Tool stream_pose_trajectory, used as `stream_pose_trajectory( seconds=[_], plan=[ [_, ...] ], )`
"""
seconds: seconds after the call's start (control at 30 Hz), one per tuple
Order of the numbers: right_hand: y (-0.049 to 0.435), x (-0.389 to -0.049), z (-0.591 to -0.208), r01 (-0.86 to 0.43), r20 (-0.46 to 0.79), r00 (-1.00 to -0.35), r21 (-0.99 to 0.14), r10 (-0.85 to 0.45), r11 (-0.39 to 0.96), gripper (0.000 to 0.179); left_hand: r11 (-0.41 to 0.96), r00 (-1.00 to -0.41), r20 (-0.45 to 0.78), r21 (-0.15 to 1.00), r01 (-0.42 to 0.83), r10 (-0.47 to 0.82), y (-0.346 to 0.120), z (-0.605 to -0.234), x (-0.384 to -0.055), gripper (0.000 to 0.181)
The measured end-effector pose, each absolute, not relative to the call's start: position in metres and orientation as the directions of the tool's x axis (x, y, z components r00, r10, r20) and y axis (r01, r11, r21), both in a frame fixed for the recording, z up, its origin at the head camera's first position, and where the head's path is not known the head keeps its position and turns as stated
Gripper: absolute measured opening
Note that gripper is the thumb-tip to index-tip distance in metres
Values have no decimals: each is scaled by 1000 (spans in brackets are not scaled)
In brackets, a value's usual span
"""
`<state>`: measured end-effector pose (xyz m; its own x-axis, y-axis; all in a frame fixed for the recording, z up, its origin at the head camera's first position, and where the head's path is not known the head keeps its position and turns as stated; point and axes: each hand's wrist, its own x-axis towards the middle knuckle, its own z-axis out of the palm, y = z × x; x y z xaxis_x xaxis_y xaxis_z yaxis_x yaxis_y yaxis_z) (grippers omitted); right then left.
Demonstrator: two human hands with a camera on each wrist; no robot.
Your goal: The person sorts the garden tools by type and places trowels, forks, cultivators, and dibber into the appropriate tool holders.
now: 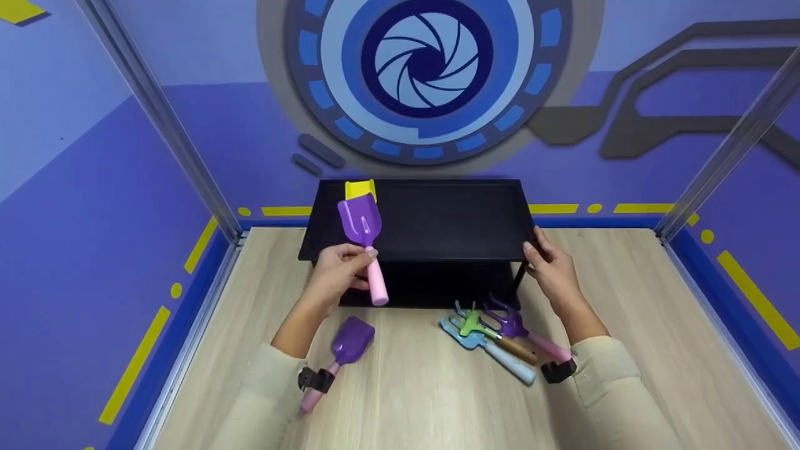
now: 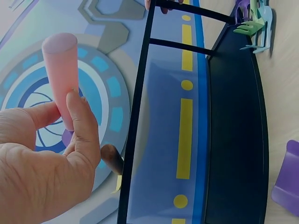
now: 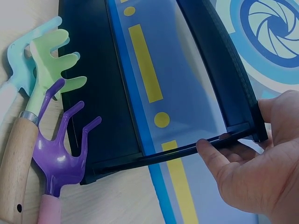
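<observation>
My left hand (image 1: 337, 270) grips the pink handle (image 2: 61, 74) of a purple toy shovel (image 1: 360, 224), holding its blade over the left end of the black two-tier shelf (image 1: 437, 219). A yellow shovel (image 1: 360, 189) lies on the top tier behind it. My right hand (image 1: 550, 265) holds the shelf's right front corner (image 3: 256, 122), thumb (image 3: 219, 151) on the side bar. On the table before the shelf lie a purple rake (image 3: 60, 161), a green rake (image 3: 53, 63) with a wooden handle, and a light blue rake (image 1: 484, 347).
A second purple shovel (image 1: 347, 347) with a pink handle lies on the wooden table (image 1: 425, 400) by my left forearm. Blue walls with metal posts (image 1: 169, 125) enclose the table on three sides. The shelf's lower tier (image 2: 236, 140) shows nothing on it.
</observation>
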<state>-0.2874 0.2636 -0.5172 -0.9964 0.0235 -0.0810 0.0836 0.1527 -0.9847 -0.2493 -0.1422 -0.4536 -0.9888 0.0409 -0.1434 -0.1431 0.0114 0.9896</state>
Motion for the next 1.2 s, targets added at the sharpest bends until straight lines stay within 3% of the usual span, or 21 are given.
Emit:
stream_pose_trajectory(
  seconds=[1.2],
  plan=[
    [263,-286,-518,73,-69,-997,-985,32,156,65,59,-985,-134,990,-128,113,-101,-461,-259,25]
  ],
)
